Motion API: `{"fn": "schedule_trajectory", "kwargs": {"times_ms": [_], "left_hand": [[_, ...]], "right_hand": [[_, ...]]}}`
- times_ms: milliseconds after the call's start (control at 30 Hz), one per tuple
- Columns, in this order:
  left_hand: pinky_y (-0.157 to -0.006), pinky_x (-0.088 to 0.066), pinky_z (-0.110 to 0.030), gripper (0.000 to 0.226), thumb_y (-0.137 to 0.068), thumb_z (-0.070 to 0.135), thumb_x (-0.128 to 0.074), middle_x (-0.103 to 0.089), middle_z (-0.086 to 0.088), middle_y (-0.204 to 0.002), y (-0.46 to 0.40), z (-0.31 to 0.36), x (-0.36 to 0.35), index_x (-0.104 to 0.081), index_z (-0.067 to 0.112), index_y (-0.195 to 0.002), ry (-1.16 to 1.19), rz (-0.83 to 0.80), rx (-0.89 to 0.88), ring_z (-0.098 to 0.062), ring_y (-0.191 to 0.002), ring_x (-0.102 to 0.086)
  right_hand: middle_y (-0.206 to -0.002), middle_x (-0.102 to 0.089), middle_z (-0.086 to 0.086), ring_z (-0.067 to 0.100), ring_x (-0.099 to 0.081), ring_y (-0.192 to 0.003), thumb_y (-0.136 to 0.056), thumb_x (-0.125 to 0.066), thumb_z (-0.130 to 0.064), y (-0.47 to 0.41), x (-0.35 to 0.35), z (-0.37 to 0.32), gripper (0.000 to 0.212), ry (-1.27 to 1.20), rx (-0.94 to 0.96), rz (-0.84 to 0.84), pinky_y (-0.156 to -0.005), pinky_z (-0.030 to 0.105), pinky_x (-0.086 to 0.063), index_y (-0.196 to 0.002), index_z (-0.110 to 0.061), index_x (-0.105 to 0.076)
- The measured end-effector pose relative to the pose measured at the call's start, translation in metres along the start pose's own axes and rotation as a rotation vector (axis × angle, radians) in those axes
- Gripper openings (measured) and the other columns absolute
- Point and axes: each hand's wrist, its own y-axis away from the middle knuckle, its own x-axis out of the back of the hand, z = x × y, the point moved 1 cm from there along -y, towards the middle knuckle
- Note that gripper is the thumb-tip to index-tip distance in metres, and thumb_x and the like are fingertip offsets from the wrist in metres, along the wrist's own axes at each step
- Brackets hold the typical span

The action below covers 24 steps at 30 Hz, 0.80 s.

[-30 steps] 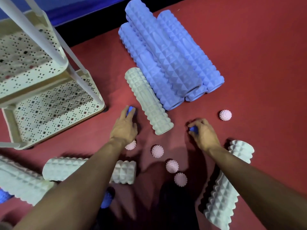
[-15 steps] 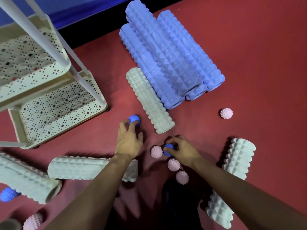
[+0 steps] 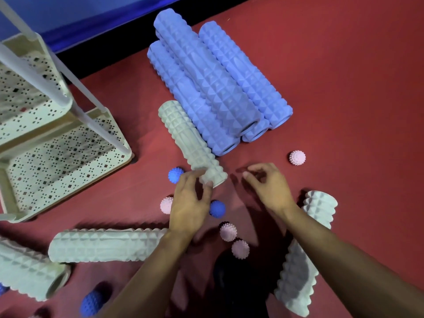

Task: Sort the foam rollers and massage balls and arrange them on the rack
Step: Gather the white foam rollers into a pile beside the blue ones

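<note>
Left hand over red mat, fingertips touching near end of pale green foam roller. Right hand empty, fingers loosely curled. Blue spiky ball just beside left hand. Blue rollers stacked beyond; rack at left.

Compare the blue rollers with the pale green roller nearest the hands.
The blue rollers lie stacked together, untouched; the pale green roller lies alone beside them, its near end touched by the left hand. Blue versus pale green. Both share ridged foam surfaces and lie on the red mat.
</note>
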Motion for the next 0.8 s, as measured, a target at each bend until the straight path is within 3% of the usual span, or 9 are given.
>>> {"fn": "schedule_trajectory", "kwargs": {"times_ms": [67, 167, 300, 400, 467, 567, 633, 700, 800], "left_hand": [[-0.100, -0.044, -0.017, 0.031, -0.100, 0.029, -0.065, -0.061, 0.010, -0.125, -0.004, 0.015, -0.005, -0.063, 0.024, -0.130, 0.053, -0.005, -0.018, 0.001, -0.115, -0.055], [-0.087, -0.044, -0.006, 0.026, -0.100, 0.025, -0.067, -0.062, 0.005, -0.123, -0.008, 0.040, -0.014, -0.064, 0.025, -0.126, 0.145, -0.039, -0.016, 0.002, -0.112, -0.058], [-0.098, -0.046, -0.022, 0.027, -0.099, 0.032, -0.062, -0.062, 0.012, -0.117, -0.006, 0.065, -0.017, -0.063, 0.028, -0.126, 0.148, -0.060, -0.150, -0.009, -0.112, -0.060], [-0.100, -0.047, -0.025, 0.027, -0.099, 0.031, -0.062, -0.063, 0.013, -0.118, -0.005, 0.075, -0.012, -0.064, 0.026, -0.125, 0.163, -0.038, -0.191, -0.013, -0.115, -0.062], [-0.100, -0.050, -0.030, 0.027, -0.100, 0.032, -0.061, -0.064, 0.012, -0.117, -0.004, 0.074, -0.010, -0.065, 0.025, -0.126, 0.202, -0.028, -0.164, -0.017, -0.113, -0.065], [-0.099, -0.052, -0.035, 0.028, -0.100, 0.038, -0.060, -0.064, 0.009, -0.116, -0.002, 0.070, -0.012, -0.065, 0.028, -0.125, 0.242, -0.027, -0.130, -0.021, -0.111, -0.067], [-0.098, -0.051, -0.029, 0.026, -0.099, 0.037, -0.062, -0.063, 0.008, -0.116, 0.000, 0.070, -0.014, -0.065, 0.030, -0.124, 0.265, -0.033, -0.100, -0.020, -0.111, -0.066], [-0.095, -0.051, -0.024, 0.024, -0.101, 0.029, -0.065, -0.063, 0.006, -0.116, 0.003, 0.071, -0.016, -0.065, 0.029, -0.125, 0.296, -0.050, -0.071, -0.019, -0.112, -0.064], [-0.099, -0.054, -0.034, 0.025, -0.102, 0.026, -0.066, -0.064, 0.004, -0.119, 0.010, 0.069, -0.015, -0.065, 0.028, -0.126, 0.325, -0.068, -0.041, -0.021, -0.114, -0.065]], "right_hand": [[-0.114, -0.060, -0.001, 0.019, -0.063, -0.106, -0.089, -0.078, -0.037, -0.018, 0.027, 0.013, 0.023, 0.089, 0.000, 0.081, -0.100, 0.034, -0.049, -0.107, -0.024, -0.074], [-0.144, -0.048, 0.013, 0.031, -0.042, -0.140, -0.092, -0.075, -0.037, -0.047, 0.061, 0.035, 0.034, 0.360, -0.082, -0.014, -0.116, 0.033, -0.028, -0.123, -0.023, -0.071], [-0.165, -0.020, 0.015, 0.026, -0.016, -0.157, -0.095, -0.069, -0.038, -0.070, 0.075, 0.059, 0.046, 0.525, -0.159, -0.175, -0.124, 0.041, -0.018, -0.140, -0.034, -0.060], [-0.166, -0.016, 0.010, 0.031, -0.042, -0.146, -0.094, -0.072, -0.033, -0.076, 0.074, 0.074, 0.050, 0.406, -0.231, -0.171, -0.124, 0.040, -0.029, -0.142, -0.030, -0.058], [-0.159, -0.028, 0.012, 0.027, -0.055, -0.134, -0.095, -0.071, -0.026, -0.075, 0.073, 0.080, 0.048, 0.356, -0.238, -0.124, -0.120, 0.033, -0.035, -0.142, -0.025, -0.060], [-0.132, -0.050, 0.010, 0.021, -0.060, -0.114, -0.094, -0.071, -0.019, -0.062, 0.071, 0.070, 0.033, 0.247, -0.196, 0.030, -0.109, 0.025, -0.040, -0.126, -0.027, -0.069], [-0.117, -0.055, 0.008, 0.020, -0.059, -0.098, -0.093, -0.072, -0.013, -0.044, 0.067, 0.047, 0.026, 0.101, -0.108, 0.108, -0.101, 0.024, -0.043, -0.115, -0.027, -0.068], [-0.113, -0.065, 0.005, 0.020, -0.059, -0.096, -0.094, -0.071, -0.014, -0.023, 0.060, 0.015, 0.024, -0.038, 0.020, 0.099, -0.093, 0.024, -0.044, -0.108, -0.032, -0.063], [-0.116, -0.067, 0.002, 0.019, -0.063, -0.103, -0.099, -0.067, -0.014, 0.014, 0.052, -0.035, 0.020, -0.236, 0.149, -0.009, -0.094, 0.028, -0.047, -0.112, -0.028, -0.060]]}}
